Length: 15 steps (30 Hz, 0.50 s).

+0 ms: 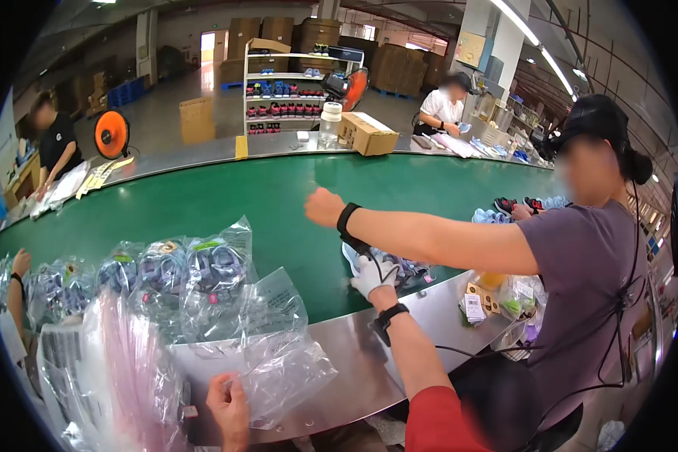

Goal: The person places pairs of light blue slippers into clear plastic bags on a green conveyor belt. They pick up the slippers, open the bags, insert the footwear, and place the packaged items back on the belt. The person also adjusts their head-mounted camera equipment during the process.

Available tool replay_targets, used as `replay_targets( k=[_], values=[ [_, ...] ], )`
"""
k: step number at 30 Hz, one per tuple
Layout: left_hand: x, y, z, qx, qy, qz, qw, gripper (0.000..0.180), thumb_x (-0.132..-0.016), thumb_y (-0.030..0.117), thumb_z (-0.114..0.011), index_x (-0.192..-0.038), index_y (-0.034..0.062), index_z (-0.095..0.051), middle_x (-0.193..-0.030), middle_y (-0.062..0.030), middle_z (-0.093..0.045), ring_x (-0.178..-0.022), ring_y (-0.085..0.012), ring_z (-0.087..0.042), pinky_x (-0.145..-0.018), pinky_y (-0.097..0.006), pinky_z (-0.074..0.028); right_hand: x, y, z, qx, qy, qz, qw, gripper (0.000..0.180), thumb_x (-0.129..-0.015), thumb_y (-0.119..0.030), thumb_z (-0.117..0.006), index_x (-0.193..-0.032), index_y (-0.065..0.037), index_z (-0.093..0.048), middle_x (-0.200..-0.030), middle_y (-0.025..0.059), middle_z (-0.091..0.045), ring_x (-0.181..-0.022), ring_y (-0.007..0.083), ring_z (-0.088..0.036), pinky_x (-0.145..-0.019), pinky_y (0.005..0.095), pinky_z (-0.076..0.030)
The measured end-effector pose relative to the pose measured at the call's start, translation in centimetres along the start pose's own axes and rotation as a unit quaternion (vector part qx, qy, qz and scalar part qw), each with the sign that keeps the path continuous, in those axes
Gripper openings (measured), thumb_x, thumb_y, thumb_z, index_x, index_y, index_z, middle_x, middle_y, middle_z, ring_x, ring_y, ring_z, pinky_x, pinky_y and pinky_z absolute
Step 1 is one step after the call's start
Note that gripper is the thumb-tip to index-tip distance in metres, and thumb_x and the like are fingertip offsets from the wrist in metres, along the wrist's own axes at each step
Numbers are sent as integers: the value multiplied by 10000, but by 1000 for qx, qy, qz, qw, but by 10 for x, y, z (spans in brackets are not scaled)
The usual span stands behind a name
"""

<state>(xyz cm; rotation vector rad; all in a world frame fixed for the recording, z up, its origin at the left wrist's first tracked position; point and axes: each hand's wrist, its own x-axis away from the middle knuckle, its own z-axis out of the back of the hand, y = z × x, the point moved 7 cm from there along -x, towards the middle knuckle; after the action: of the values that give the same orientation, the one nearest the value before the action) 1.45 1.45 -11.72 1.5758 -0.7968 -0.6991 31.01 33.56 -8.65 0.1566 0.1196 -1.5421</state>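
Note:
My right hand (373, 277), in a white glove with a black watch at the wrist, reaches over the steel ledge (354, 354) and grips a light-coloured shoe (403, 265) at the near edge of the green conveyor belt (226, 200). My bare left hand (228, 407) is low at the front. It pinches the edge of a clear plastic bag (279, 361) lying on the ledge. A co-worker's fist (324, 207), wearing a black wristband, stretches out just above my right hand.
Several bagged shoes (166, 275) line the belt at left, behind a stack of clear bags (120, 377). The co-worker in a purple shirt (580, 264) stands at right, with tags (478, 301) and more shoes (516, 205) nearby. A cardboard box (369, 135) sits across the belt.

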Motion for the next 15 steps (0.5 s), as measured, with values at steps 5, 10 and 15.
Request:
replay_targets(
  k=[5,10,15],
  values=[
    [8,14,-9,3,-19,10,1000,99,-907,53,-573,-1005,36,-569,-628,62,-475,-491,-5,-374,-427,-192,-261,-6,0,-6,6,0,26,1000,352,-723,-415,-653,-958,-156,-693,-1048,174,-628,-954,333,-629,-767,467,-486],
    [10,28,-15,7,-22,5,1000,91,-905,44,-569,-995,30,-577,-604,59,-478,-470,-5,-383,-406,-190,-263,27,-69,60,-178,-42,107,977,395,-770,-482,-616,-988,-166,-704,-1080,141,-626,-1045,323,-587,-887,437,-454],
    [23,56,-24,-7,-23,-6,1000,99,-898,27,-563,-995,24,-580,-595,55,-489,-477,-4,-419,-415,-183,-292,62,-163,115,-325,26,348,879,374,-775,-454,-619,-966,-143,-700,-1010,142,-618,-1008,309,-581,-945,497,-385]
  ],
)
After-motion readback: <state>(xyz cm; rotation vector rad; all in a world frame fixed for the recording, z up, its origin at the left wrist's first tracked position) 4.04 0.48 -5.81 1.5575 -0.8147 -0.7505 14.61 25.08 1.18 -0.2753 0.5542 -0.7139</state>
